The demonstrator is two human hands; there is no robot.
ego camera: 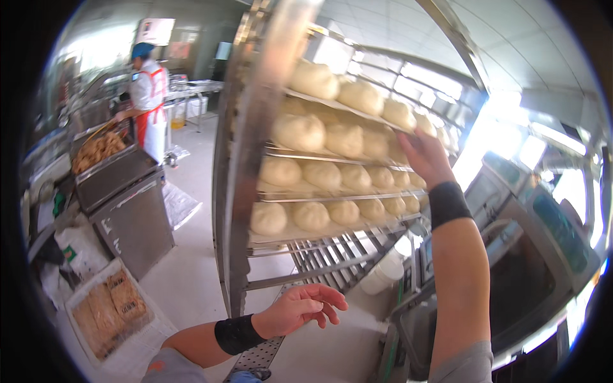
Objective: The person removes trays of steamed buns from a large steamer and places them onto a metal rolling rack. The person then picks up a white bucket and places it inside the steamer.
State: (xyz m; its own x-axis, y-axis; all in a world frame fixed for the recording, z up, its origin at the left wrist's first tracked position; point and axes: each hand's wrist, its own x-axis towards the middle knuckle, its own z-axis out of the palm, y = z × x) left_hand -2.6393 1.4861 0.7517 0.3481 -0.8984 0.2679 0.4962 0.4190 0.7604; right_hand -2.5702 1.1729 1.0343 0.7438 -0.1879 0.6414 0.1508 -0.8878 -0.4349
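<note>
A tall metal rack (244, 191) stands before me, bearing trays of pale, pleated buns (299, 131) on several levels. My right hand (426, 153), with a black band at the wrist, reaches up to the edge of the upper tray (354, 111); its fingertips are at that edge, beside the buns. Whether the fingers grip the tray cannot be made out. Low in front of the rack, my left hand (304, 306) hangs in the air with fingers apart and slightly bent, holding nothing. It too has a black wristband.
At the left, a person (151, 100) in a blue cap and red-and-white apron stands by a tub of brown filling (100, 151) near a metal cabinet (134, 215). A white crate (153, 330) holds wrapped packs. Metal equipment (517, 273) is at right, near a white bucket (383, 275).
</note>
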